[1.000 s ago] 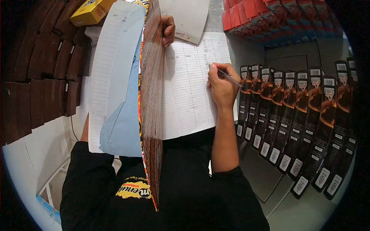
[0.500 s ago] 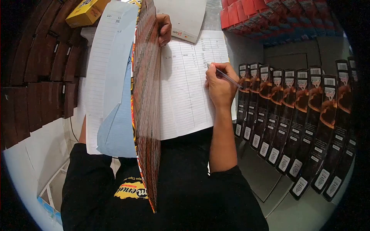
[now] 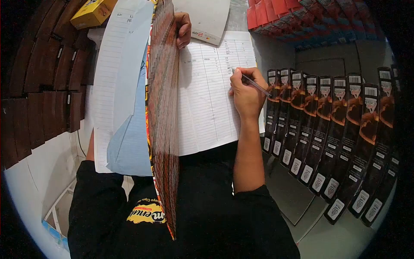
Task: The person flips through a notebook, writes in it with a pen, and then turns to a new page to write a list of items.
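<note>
An opened ruled ledger book [image 3: 207, 108] lies before me, its right page carrying handwritten columns. My right hand [image 3: 249, 93] rests on that page, closed around a clear pen [image 3: 258, 85] whose tip meets the upper right column. At the book's top, my left hand [image 3: 183, 30] has its fingers curled; what they grip is hidden. Beside those fingers a tall, narrow striped panel [image 3: 164, 108] with a red, yellow and black edge stands across the view. Left of it are a blue sheet [image 3: 129, 134] and a lined white page [image 3: 105, 90].
Dark slim boxes with cookie pictures [image 3: 325, 112] stand in a row at right. Red packets [image 3: 276, 15] fill the upper right. Brown boxes [image 3: 39, 73] are stacked at left, with a yellow box [image 3: 92, 15] above. A white folder-like sheet [image 3: 207, 17] lies at the top.
My right hand and the pen have moved up very slightly on the page. The left hand keeps its curled hold. The book's left pages shift a little leftward.
</note>
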Tool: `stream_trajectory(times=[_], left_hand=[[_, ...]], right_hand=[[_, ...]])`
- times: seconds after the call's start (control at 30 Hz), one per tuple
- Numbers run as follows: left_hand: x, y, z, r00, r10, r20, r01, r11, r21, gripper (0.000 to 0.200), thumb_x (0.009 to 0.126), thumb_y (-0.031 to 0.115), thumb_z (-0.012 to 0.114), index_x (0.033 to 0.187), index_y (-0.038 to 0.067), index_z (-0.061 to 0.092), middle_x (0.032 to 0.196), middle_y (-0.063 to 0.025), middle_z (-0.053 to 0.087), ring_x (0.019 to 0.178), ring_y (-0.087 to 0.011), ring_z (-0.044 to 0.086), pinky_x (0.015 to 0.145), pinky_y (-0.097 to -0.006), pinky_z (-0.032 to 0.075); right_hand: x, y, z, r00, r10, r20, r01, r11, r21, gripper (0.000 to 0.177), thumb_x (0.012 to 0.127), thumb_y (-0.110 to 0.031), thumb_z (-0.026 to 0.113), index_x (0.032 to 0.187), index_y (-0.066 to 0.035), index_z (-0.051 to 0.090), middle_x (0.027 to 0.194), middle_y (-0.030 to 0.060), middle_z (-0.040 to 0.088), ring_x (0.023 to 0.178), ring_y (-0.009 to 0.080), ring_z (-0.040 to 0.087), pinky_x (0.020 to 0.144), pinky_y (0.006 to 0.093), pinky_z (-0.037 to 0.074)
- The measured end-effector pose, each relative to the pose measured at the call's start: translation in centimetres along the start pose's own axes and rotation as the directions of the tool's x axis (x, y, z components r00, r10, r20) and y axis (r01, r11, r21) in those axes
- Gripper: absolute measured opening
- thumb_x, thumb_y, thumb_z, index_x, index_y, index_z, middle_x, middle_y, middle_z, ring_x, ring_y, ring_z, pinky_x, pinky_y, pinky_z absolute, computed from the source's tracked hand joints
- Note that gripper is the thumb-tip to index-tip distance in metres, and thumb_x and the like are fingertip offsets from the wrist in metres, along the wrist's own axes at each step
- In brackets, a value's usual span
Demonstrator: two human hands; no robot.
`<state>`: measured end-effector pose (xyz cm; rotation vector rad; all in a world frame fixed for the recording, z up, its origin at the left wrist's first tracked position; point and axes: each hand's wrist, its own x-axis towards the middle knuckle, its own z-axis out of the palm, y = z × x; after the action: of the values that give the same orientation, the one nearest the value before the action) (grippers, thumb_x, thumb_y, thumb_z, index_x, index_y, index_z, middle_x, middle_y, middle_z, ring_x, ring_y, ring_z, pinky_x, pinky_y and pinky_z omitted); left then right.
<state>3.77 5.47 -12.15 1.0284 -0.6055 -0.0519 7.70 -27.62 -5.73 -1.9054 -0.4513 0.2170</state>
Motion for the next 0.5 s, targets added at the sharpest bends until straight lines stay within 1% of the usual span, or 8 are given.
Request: stream_trajectory(times=[0.07, 0.13, 0.27, 0.3, 0.33, 0.37, 0.43, 0.5], left_hand=[[-0.3, 0.2, 0.5, 1.0, 0.017, -0.008, -0.017, 0.999, 0.044, 0.083, 0.073, 0.082, 0.079, 0.098, 0.006, 0.055, 0.076, -0.0074, 0.067, 0.064, -0.0151, 0.066, 0.059, -0.0286, 0.055], [-0.3, 0.5, 1.5, 0.992, -0.045, -0.122, 0.043, 0.999, -0.023, 0.078, 0.076, 0.077, 0.08, 0.099, 0.007, 0.055, 0.077, -0.0064, 0.067, 0.068, -0.0155, 0.067, 0.065, -0.0296, 0.057], [0.4, 1.0, 1.4, 0.991, -0.115, -0.065, 0.113, 0.993, -0.034, 0.071, 0.081, 0.072, 0.08, 0.098, 0.008, 0.055, 0.075, -0.0051, 0.066, 0.068, -0.015, 0.067, 0.066, -0.0296, 0.057], [0.6, 0.8, 1.7, 1.0, -0.015, -0.025, 0.014, 0.999, -0.045, 0.063, 0.095, 0.07, 0.047, 0.093, 0.007, 0.055, 0.073, -0.0062, 0.063, 0.064, -0.0173, 0.062, 0.064, -0.0323, 0.055], [0.6, 0.7, 2.0, 0.996, 0.086, 0.014, -0.085, 0.995, -0.059, 0.077, 0.11, 0.068, 0.014, 0.089, 0.007, 0.055, 0.071, -0.0073, 0.06, 0.061, -0.0197, 0.058, 0.062, -0.035, 0.054], [0.4, 0.6, 2.1, 0.996, 0.087, 0.015, -0.086, 0.995, -0.057, 0.077, 0.11, 0.068, 0.014, 0.089, 0.007, 0.055, 0.071, -0.0073, 0.06, 0.061, -0.0197, 0.058, 0.062, -0.035, 0.054], [0.1, 0.8, 2.3, 0.996, 0.065, -0.063, -0.067, 0.998, -0.02, 0.076, 0.11, 0.068, 0.016, 0.088, 0.006, 0.055, 0.071, -0.0072, 0.06, 0.061, -0.0199, 0.058, 0.063, -0.0345, 0.053], [-0.2, 0.8, 2.3, 0.993, 0.062, -0.103, -0.067, 0.997, -0.044, 0.076, 0.11, 0.068, 0.016, 0.088, 0.006, 0.055, 0.071, -0.007, 0.06, 0.061, -0.0198, 0.057, 0.063, -0.034, 0.052]], right_hand=[[-0.1, -0.4, 0.0, 1.0, -0.003, 0.015, 0.004, 1.0, -0.016, 0.014, 0.094, -0.01, 0.076, 0.094, 0.002, 0.07, 0.069, 0.0067, 0.07, 0.053, 0.0099, 0.062, 0.049, 0.028, 0.048], [-0.2, -1.1, 0.1, 0.996, 0.084, -0.001, -0.084, 0.996, 0.014, 0.013, 0.094, -0.008, 0.075, 0.093, 0.003, 0.07, 0.069, 0.0063, 0.07, 0.053, 0.0101, 0.062, 0.049, 0.0278, 0.048], [-0.2, -0.6, 0.3, 0.999, 0.048, -0.005, -0.047, 0.998, 0.05, 0.011, 0.094, -0.007, 0.075, 0.093, 0.003, 0.069, 0.069, 0.0062, 0.069, 0.053, 0.0103, 0.062, 0.049, 0.0276, 0.048], [-0.1, -0.6, 0.3, 0.999, 0.036, -0.007, -0.035, 0.998, 0.05, 0.011, 0.094, -0.006, 0.074, 0.093, 0.003, 0.069, 0.069, 0.0061, 0.069, 0.054, 0.0103, 0.063, 0.049, 0.0272, 0.049], [-0.2, -0.6, 0.3, 1.0, 0.023, -0.009, -0.023, 0.998, 0.05, 0.01, 0.095, -0.006, 0.074, 0.093, 0.003, 0.069, 0.07, 0.006, 0.069, 0.054, 0.0102, 0.063, 0.05, 0.0269, 0.049], [-0.3, -0.5, 0.2, 1.0, 0.02, -0.01, -0.02, 0.999, 0.05, 0.01, 0.095, -0.006, 0.074, 0.093, 0.003, 0.069, 0.07, 0.006, 0.069, 0.054, 0.0102, 0.063, 0.05, 0.0269, 0.049], [-0.6, -0.5, -0.1, 1.0, -0.014, -0.015, 0.016, 0.987, 0.159, 0.01, 0.096, -0.006, 0.074, 0.095, 0.003, 0.069, 0.07, 0.0056, 0.069, 0.056, 0.0096, 0.063, 0.05, 0.026, 0.05], [-1.1, -0.7, -0.6, 0.999, 0.009, 0.034, -0.014, 0.988, 0.154, 0.01, 0.096, -0.006, 0.074, 0.096, 0.003, 0.07, 0.071, 0.0054, 0.07, 0.056, 0.0093, 0.063, 0.05, 0.0256, 0.05]])
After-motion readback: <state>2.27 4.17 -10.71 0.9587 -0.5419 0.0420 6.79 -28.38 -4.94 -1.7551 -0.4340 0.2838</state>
